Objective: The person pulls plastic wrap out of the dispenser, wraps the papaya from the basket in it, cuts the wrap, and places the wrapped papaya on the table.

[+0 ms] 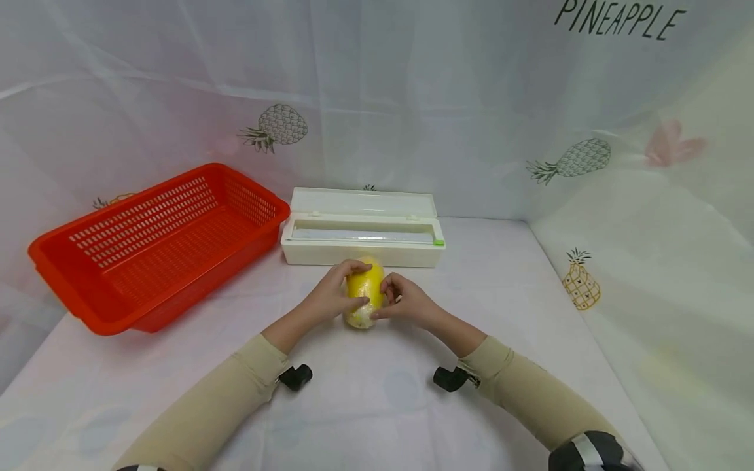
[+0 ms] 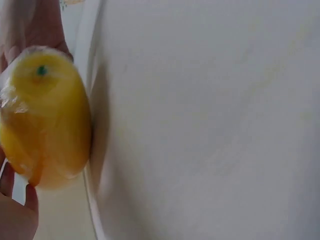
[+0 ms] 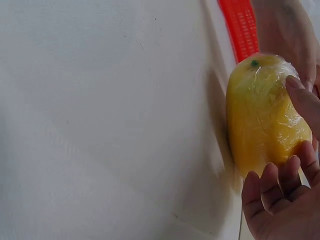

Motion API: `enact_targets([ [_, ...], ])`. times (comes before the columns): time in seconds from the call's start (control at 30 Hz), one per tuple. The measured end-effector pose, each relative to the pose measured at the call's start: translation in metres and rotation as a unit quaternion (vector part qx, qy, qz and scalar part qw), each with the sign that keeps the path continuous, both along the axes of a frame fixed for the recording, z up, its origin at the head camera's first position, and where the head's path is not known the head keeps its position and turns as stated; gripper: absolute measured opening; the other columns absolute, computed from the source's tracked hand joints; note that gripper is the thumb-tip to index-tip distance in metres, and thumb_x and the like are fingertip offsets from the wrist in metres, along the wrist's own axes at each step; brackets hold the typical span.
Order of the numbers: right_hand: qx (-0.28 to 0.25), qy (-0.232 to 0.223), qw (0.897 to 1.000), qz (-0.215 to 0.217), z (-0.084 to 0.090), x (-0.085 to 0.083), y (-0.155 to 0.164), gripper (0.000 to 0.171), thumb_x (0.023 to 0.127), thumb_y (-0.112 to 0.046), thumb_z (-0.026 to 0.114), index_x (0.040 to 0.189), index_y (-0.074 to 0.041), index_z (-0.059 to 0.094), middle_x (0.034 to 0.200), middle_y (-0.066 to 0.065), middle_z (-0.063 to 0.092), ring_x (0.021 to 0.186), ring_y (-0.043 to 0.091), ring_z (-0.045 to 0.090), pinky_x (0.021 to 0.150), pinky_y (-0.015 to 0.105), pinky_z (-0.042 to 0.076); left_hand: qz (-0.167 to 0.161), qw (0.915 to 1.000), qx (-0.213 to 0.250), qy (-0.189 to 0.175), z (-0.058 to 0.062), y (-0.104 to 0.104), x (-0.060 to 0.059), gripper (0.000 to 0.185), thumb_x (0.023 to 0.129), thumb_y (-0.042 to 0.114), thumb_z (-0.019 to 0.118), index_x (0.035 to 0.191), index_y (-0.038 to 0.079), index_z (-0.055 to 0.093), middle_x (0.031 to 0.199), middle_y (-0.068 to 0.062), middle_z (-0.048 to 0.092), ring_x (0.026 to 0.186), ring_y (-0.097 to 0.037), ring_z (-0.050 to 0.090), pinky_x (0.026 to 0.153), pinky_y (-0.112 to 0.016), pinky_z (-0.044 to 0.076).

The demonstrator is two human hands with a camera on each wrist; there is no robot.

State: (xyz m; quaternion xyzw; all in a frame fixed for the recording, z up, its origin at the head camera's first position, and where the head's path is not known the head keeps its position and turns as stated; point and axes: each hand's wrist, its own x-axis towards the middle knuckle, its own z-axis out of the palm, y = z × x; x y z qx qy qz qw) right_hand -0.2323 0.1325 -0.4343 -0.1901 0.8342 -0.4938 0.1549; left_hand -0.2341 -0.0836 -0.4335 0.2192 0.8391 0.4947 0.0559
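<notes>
A yellow oblong fruit (image 1: 364, 292) wrapped in clear cling film stands between my hands; its exact kind cannot be told. A green spot marks its end in both wrist views. From the left, my left hand (image 1: 330, 296) grips it, thumb on the front and fingertips near the top. On the other side, my right hand (image 1: 412, 302) touches it with bent fingers and thumb. In the right wrist view, the right thumb (image 3: 298, 95) lies on crinkled film, with several curved fingers below. Just behind stands a white cling film box (image 1: 362, 252), its lid raised.
A red plastic basket (image 1: 215, 268) with slotted sides stands at the left. Behind the white-covered table (image 1: 365, 405) hangs a pineapple-print curtain (image 1: 412, 131), which continues along the right side. A black wrist camera (image 1: 296, 377) is strapped under each sleeve.
</notes>
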Motion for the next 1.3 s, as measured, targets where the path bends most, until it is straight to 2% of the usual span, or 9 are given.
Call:
enact_targets([
  [0.17, 0.003, 0.004, 1.0, -0.012, 0.003, 0.002, -0.005, 0.043, 0.075, -0.012, 0.086, 0.101, -0.005, 0.053, 0.082, 0.007, 0.045, 0.077, 0.02, 0.045, 0.061, 0.023, 0.039, 0.01, 0.999, -0.037, 0.022, 0.007, -0.005, -0.005, 0.059, 0.081, 0.014, 0.081, 0.133, 0.014, 0.052, 0.135, -0.004, 0.05, 0.124, -0.027, 0.041, 0.104, -0.047, 0.039],
  [0.27, -0.002, -0.009, 1.0, -0.013, 0.004, 0.002, -0.008, 0.04, 0.077, -0.012, 0.084, 0.101, -0.005, 0.054, 0.083, 0.009, 0.046, 0.077, 0.02, 0.045, 0.061, 0.024, 0.038, 0.027, 0.9965, -0.072, 0.032, 0.008, -0.008, -0.007, 0.064, 0.08, 0.017, 0.082, 0.136, 0.017, 0.051, 0.143, -0.004, 0.044, 0.132, -0.029, 0.032, 0.106, -0.053, 0.034],
  [0.4, 0.016, -0.04, 0.999, -0.023, -0.001, 0.001, -0.011, 0.042, 0.076, -0.015, 0.085, 0.1, -0.005, 0.052, 0.082, 0.007, 0.047, 0.076, 0.019, 0.045, 0.062, 0.024, 0.039, 0.035, 0.9948, -0.095, 0.013, 0.007, -0.012, -0.002, 0.08, 0.078, 0.016, 0.083, 0.146, 0.018, 0.041, 0.156, -0.006, 0.028, 0.141, -0.033, 0.019, 0.111, -0.058, 0.024],
  [0.57, 0.038, -0.085, 0.995, -0.049, -0.003, 0.001, -0.017, 0.055, 0.074, -0.02, 0.087, 0.109, -0.003, 0.048, 0.086, 0.007, 0.05, 0.075, 0.019, 0.049, 0.063, 0.025, 0.044, 0.056, 0.9944, -0.089, -0.009, 0.006, -0.021, 0.008, 0.098, 0.075, 0.014, 0.084, 0.154, 0.012, 0.025, 0.157, -0.012, 0.024, 0.14, -0.036, 0.023, 0.112, -0.056, 0.022],
  [0.7, 0.028, -0.115, 0.991, -0.066, -0.001, 0.005, -0.024, 0.065, 0.074, -0.02, 0.086, 0.122, -0.002, 0.048, 0.095, 0.011, 0.055, 0.074, 0.02, 0.057, 0.067, 0.027, 0.053, 0.082, 0.9916, -0.099, -0.01, 0.008, -0.03, 0.014, 0.104, 0.072, 0.015, 0.086, 0.155, 0.012, 0.023, 0.152, -0.018, 0.025, 0.136, -0.04, 0.026, 0.109, -0.057, 0.028],
  [0.87, 0.017, -0.15, 0.987, -0.053, -0.002, 0.011, -0.035, 0.07, 0.076, -0.018, 0.085, 0.133, 0.002, 0.047, 0.099, 0.014, 0.059, 0.068, 0.022, 0.065, 0.066, 0.032, 0.058, 0.11, 0.9874, -0.111, -0.028, 0.01, -0.042, 0.022, 0.11, 0.068, 0.013, 0.089, 0.156, 0.015, 0.023, 0.146, -0.021, 0.023, 0.131, -0.041, 0.029, 0.105, -0.056, 0.035],
  [1.1, 0.01, -0.181, 0.982, -0.047, -0.003, 0.02, -0.046, 0.068, 0.081, -0.026, 0.082, 0.134, 0.001, 0.049, 0.094, 0.012, 0.065, 0.067, 0.026, 0.07, 0.07, 0.033, 0.058, 0.148, 0.9834, -0.099, -0.035, 0.0, -0.052, 0.036, 0.106, 0.065, 0.015, 0.092, 0.149, 0.003, 0.029, 0.143, -0.023, 0.021, 0.122, -0.041, 0.041, 0.105, -0.053, 0.037],
  [1.2, -0.004, -0.18, 0.982, -0.055, -0.002, 0.024, -0.045, 0.069, 0.081, -0.024, 0.082, 0.137, 0.0, 0.049, 0.097, 0.014, 0.064, 0.069, 0.026, 0.071, 0.072, 0.033, 0.058, 0.147, 0.9854, -0.079, -0.035, -0.001, -0.052, 0.039, 0.104, 0.064, 0.014, 0.092, 0.147, -0.001, 0.029, 0.143, -0.023, 0.027, 0.122, -0.04, 0.042, 0.105, -0.052, 0.037],
  [1.3, -0.013, -0.17, 0.982, -0.079, 0.001, 0.025, -0.042, 0.071, 0.078, -0.019, 0.083, 0.139, -0.003, 0.05, 0.108, 0.015, 0.061, 0.069, 0.025, 0.071, 0.07, 0.032, 0.058, 0.142, 0.9871, -0.043, -0.061, 0.004, -0.05, 0.039, 0.1, 0.068, 0.013, 0.09, 0.145, 0.0, 0.029, 0.145, -0.021, 0.033, 0.125, -0.038, 0.045, 0.103, -0.047, 0.042],
])
